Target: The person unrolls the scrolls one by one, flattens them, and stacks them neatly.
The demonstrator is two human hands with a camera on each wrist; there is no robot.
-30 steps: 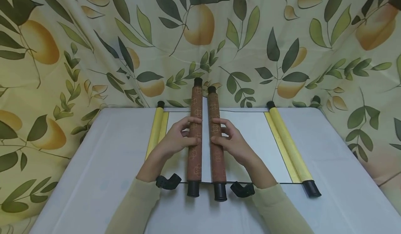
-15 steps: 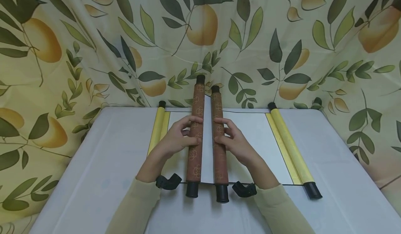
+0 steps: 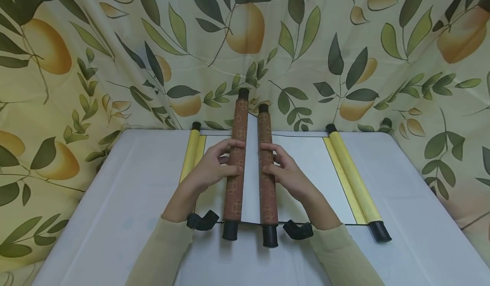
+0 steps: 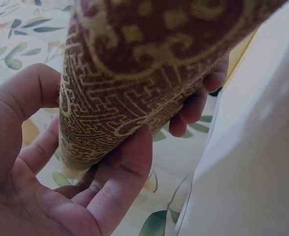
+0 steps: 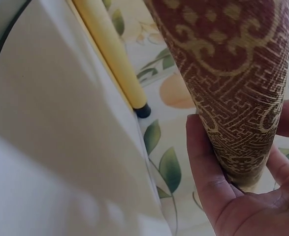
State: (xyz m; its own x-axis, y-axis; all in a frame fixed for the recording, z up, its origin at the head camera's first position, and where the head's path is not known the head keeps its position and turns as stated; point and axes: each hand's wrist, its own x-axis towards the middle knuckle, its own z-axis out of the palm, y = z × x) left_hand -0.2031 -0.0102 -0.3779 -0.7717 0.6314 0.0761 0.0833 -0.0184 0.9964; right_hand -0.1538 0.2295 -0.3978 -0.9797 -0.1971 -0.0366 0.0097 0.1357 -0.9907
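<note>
Both hands hold a brown patterned scroll upright-lengthwise over the table, its two rolls nearly side by side with a narrow strip of white sheet (image 3: 251,171) between them. My left hand (image 3: 208,169) grips the left roll (image 3: 232,196), thumb on the near face and fingers behind. The right roll (image 3: 269,201) is gripped by my right hand (image 3: 291,173) in the same way. Black caps finish the ends of both rolls. Gold brocade on a dark red ground shows on the left roll (image 4: 114,78) and the right roll (image 5: 233,88) in the wrist views.
Beneath lies a second scroll, spread out, with a white sheet (image 3: 314,162) and yellow rolls at its left (image 3: 190,156) and right (image 3: 354,175) ends. A white-covered table (image 3: 134,192) bears it. Leaf-and-fruit patterned cloth (image 3: 245,64) hangs behind. Each wrist wears a black angled piece (image 3: 203,221).
The left hand has shifted slightly left with its roll, whose far end has risen a little. The white strip between the two rolls has widened. The right hand has barely moved.
</note>
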